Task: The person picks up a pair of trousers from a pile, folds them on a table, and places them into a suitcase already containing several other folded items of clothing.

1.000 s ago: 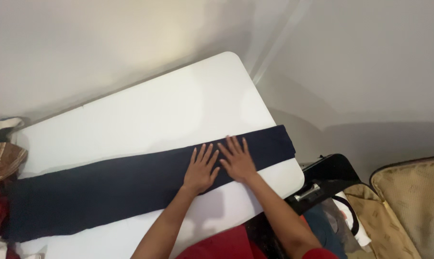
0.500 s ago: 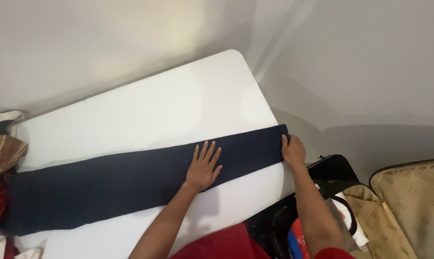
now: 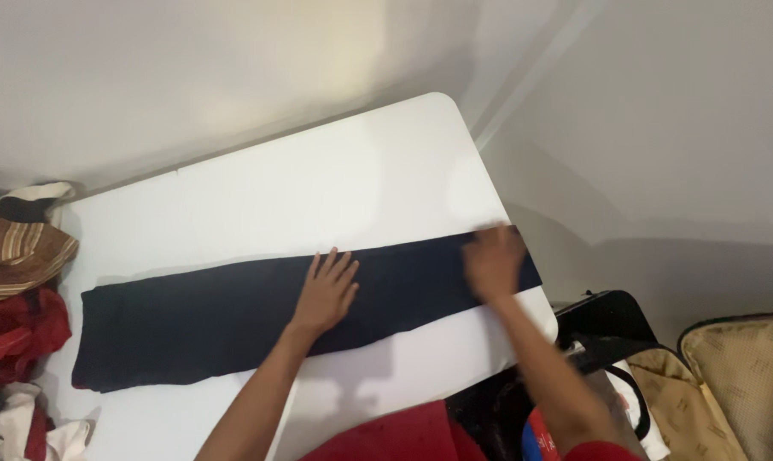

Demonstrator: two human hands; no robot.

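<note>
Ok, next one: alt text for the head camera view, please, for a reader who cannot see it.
A person's left hand lies flat on a long dark navy folded cloth stretched across a white rounded-corner table, while the blurred right hand rests on the cloth's right end. Striped brown and red clothes are piled at the table's left; a beige suitcase sits at the lower right.

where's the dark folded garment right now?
In the head view the dark folded garment lies in a long strip across the near part of the white table, under the flat left hand mid-strip and the blurred right hand at its right end.

dark navy cloth [image 3: 233, 312] | long folded strip (maybe trousers) | flat across table
</note>
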